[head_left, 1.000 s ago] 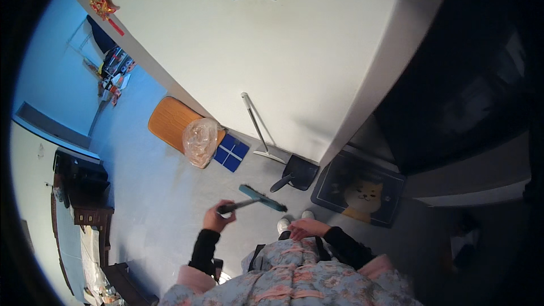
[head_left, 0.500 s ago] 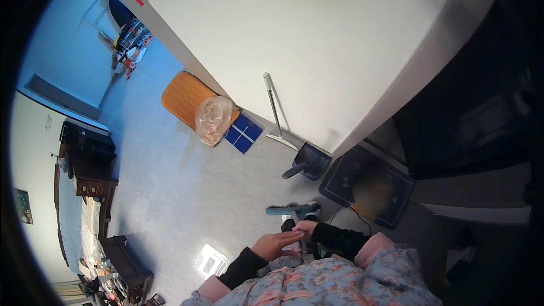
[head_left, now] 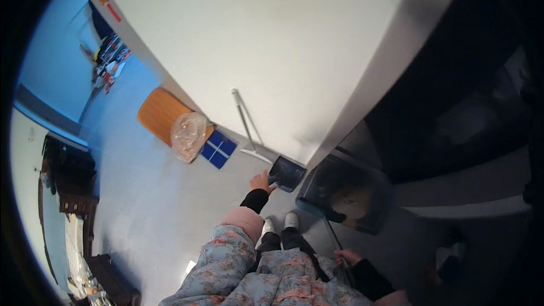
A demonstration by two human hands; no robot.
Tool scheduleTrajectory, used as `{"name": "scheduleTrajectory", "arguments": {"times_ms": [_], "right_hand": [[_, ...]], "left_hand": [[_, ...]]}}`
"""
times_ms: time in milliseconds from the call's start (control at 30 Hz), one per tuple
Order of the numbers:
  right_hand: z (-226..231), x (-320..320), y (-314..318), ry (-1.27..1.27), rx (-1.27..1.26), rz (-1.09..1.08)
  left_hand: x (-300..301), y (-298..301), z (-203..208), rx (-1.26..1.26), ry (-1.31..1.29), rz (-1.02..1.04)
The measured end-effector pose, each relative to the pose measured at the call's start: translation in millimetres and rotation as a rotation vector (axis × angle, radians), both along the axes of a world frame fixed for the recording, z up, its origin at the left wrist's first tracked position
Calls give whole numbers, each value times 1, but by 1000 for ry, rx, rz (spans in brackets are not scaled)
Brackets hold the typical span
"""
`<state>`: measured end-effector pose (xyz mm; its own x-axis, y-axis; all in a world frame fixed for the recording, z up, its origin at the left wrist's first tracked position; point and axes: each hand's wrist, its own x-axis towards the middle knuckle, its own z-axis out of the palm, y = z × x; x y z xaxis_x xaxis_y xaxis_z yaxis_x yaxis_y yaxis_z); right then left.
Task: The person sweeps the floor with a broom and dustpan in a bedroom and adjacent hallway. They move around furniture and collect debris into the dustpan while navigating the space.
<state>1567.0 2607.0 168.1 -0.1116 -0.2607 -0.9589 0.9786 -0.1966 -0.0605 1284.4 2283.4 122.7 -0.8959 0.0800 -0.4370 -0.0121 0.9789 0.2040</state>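
My left hand [head_left: 262, 182] reaches forward to the handle of a dark dustpan [head_left: 289, 174] on the floor at the wall corner. Its thumb and fingers are apart on either side of the handle's end; a firm grip does not show. Lower right, my right hand [head_left: 347, 258] is closed round the thin handle of a broom [head_left: 331, 232]. The broom's blue-grey head [head_left: 318, 209] is over the near edge of a dark patterned mat [head_left: 371, 178].
Left of the dustpan, a long-handled squeegee [head_left: 243, 119] leans on the white wall [head_left: 260, 45]. Further left are a blue square with a white cross [head_left: 219, 149], a clear plastic bag [head_left: 188, 136] and an orange-brown panel [head_left: 160, 114]. My white shoes [head_left: 291, 220] stand behind the dustpan.
My hands, close together at the broom before, have parted. The left has stretched forward to the dustpan handle; the right has moved right with the broom, whose head has swung toward the mat.
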Motion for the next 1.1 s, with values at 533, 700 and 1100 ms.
{"name": "scheduleTrajectory", "arguments": {"times_ms": [533, 700, 1100], "right_hand": [[-8, 60, 40, -134, 8, -551], [-33, 35, 8, -248, -158, -621], [-58, -74, -213, -619, -410, -470]], "left_hand": [[95, -59, 51, 262, 182, 68], [162, -161, 99, 237, 284, 330], [357, -404, 119, 205, 358, 982]]}}
